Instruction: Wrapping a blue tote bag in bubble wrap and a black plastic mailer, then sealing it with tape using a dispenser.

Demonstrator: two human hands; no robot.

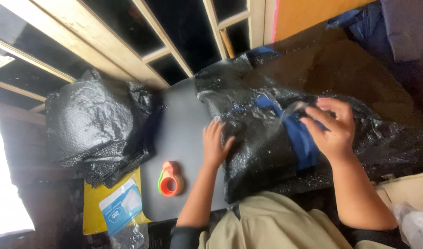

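A bundle wrapped in black bubble wrap lies on a dark grey tabletop. A blue band crosses the wrap. My left hand lies flat on the bundle's left edge, fingers spread. My right hand pinches a strip of clear tape that stretches over the blue band.
An orange and green tape dispenser sits on the tabletop near my left arm. A heap of black bubble wrap lies to the left. A yellow envelope with a blue and white label sits below it. Wooden slats run behind.
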